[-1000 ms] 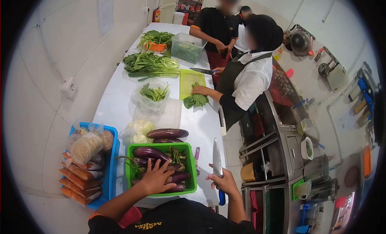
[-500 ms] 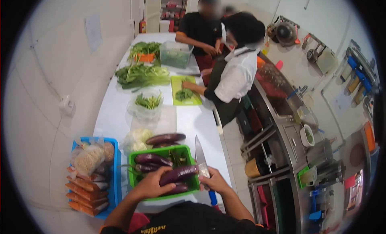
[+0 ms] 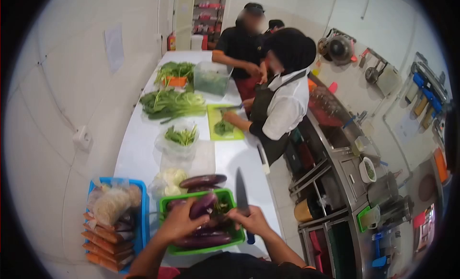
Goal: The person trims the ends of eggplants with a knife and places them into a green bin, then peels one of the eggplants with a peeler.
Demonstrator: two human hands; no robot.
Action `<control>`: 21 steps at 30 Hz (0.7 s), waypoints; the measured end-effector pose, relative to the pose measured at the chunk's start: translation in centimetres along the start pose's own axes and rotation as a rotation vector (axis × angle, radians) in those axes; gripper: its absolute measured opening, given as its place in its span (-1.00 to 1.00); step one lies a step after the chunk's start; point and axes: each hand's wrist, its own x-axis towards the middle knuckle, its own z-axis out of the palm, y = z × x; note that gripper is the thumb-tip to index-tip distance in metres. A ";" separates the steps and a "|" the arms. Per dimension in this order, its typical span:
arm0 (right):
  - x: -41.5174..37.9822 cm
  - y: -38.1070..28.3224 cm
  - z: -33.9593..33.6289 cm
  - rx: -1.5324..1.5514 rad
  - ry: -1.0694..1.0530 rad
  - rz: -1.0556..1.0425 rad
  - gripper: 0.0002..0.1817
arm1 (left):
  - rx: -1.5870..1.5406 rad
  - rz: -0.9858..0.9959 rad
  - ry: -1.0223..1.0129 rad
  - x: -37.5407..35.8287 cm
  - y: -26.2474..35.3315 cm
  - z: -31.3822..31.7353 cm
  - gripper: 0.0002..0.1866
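- The left hand (image 3: 179, 220) is closed around 1 eggplant (image 3: 203, 204), holding it tilted over the green basket (image 3: 225, 244); the eggplant's far end pokes up past the fingers toward the basket's back rim.
- The right hand (image 3: 251, 220) is wrapped around a knife (image 3: 241, 198) by its blue handle, the blade pointing away from the person and up the table (image 3: 139, 149). The blade runs just beside the held eggplant; motion blur makes it hard to tell whether the edge is touching it.
- Both forearms come in from the bottom of the view and angle inward, so the 2 hands sit close together above the basket's middle, backs of the hands up.
- More eggplants (image 3: 203, 240) lie in the basket under the hands, and 1 large eggplant (image 3: 203, 180) lies on the table just behind the basket, next to a bag of pale vegetables (image 3: 168, 179).
- A blue tray (image 3: 141, 202) of packets stands to the left of the basket.
- Compared with half a second ago, the held eggplant sits more upright and further back in the basket, and the knife hand has moved in toward it; 1 second ago the left hand lay flat on the eggplants and the knife was held off to the right of the basket.
- Farther up the table, a person in a white shirt (image 3: 287, 106) cuts greens on a green cutting board (image 3: 223, 123).
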 end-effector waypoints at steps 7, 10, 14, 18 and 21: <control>-8.8 4.9 -8.1 -0.060 0.441 0.195 -0.80 | 0.753 0.030 0.120 14.4 -6.3 0.1 -0.39; -13.8 6.6 -10.0 -0.104 0.645 0.280 -0.78 | 0.880 -0.098 -0.246 19.1 -9.4 1.5 -0.30; -18.1 9.3 -10.7 -0.008 0.834 0.285 -0.75 | 0.881 -0.260 -0.403 21.5 -10.8 1.7 -0.17; -18.2 10.1 -10.9 -0.016 0.855 0.315 -0.75 | 0.904 -0.204 -0.258 21.4 -14.9 3.4 -0.25; -16.0 9.7 -11.2 -0.036 0.735 0.315 -0.75 | 0.883 -0.058 -0.046 17.5 -11.1 3.8 -0.31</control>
